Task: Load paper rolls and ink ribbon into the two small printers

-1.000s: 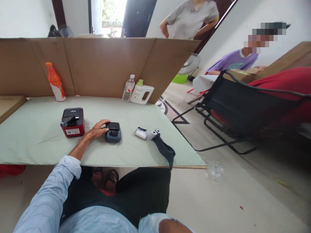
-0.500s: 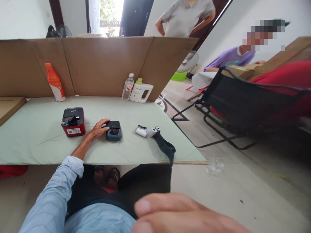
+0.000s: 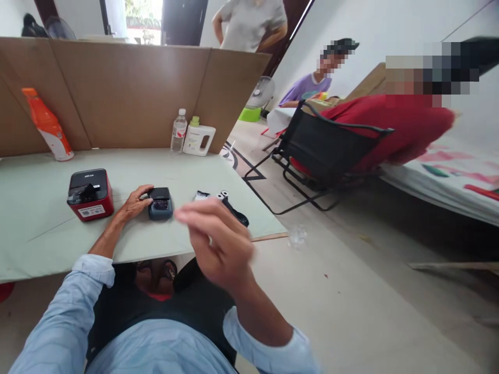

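On the pale green tabletop [image 3: 128,241], my left hand [image 3: 134,203] holds the left side of a small dark blue-and-black portable printer [image 3: 160,205], with thumb and fingers against its edge. My right hand [image 3: 222,239] is raised in front of the table's near edge, blurred by motion. Its fingers are loosely bent and nothing shows in them. Behind it, partly hidden, lie small white paper rolls [image 3: 223,195] and a dark strap-like strip [image 3: 238,215]. Left of my left hand stands a larger red-and-black printer [image 3: 90,195] with a white label on its front.
A cardboard screen [image 3: 140,93] lines the table's back. Before it stand an orange bottle [image 3: 47,124], a clear water bottle [image 3: 179,131] and a white jug [image 3: 199,139]. To the right, a person in red [image 3: 409,122] sits in a black folding chair [image 3: 323,145]. Two other people are farther back.
The view has swung right. My right hand has moved from close to the camera at the bottom up and forward toward the table. My left hand stays on the portable printer.
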`<control>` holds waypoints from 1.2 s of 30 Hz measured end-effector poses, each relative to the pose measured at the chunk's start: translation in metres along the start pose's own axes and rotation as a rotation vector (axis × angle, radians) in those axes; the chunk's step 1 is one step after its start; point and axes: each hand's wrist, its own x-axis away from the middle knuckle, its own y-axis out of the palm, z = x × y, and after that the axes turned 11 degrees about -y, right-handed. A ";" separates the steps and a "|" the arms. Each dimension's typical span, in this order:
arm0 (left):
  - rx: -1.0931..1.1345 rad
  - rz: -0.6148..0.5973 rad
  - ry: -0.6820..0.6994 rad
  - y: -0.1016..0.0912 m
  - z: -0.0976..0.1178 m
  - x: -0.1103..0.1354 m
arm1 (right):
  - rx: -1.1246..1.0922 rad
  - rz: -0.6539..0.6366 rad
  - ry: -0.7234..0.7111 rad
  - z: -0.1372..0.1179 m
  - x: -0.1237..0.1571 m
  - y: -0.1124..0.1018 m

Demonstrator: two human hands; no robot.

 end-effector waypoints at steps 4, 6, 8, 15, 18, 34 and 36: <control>0.035 -0.045 0.004 -0.003 0.002 0.001 | 0.045 -0.145 0.228 0.097 0.020 0.029; 0.035 -0.075 -0.005 -0.004 0.002 0.001 | 0.032 -0.252 0.351 0.134 0.042 0.038; 0.020 -0.092 -0.019 -0.006 0.003 0.001 | -0.015 -0.327 0.426 0.156 0.060 0.045; -0.070 -0.082 -0.016 -0.005 0.006 0.002 | -0.118 -0.323 0.495 0.172 0.069 0.066; -0.085 -0.043 -0.001 -0.002 0.005 0.002 | -0.097 -0.293 0.491 0.177 0.067 0.075; -0.138 -0.062 0.043 -0.015 -0.001 -0.013 | 0.236 -0.272 0.266 0.169 0.058 0.100; -0.152 -0.072 0.049 -0.016 -0.001 -0.014 | 0.261 -0.276 0.244 0.166 0.060 0.102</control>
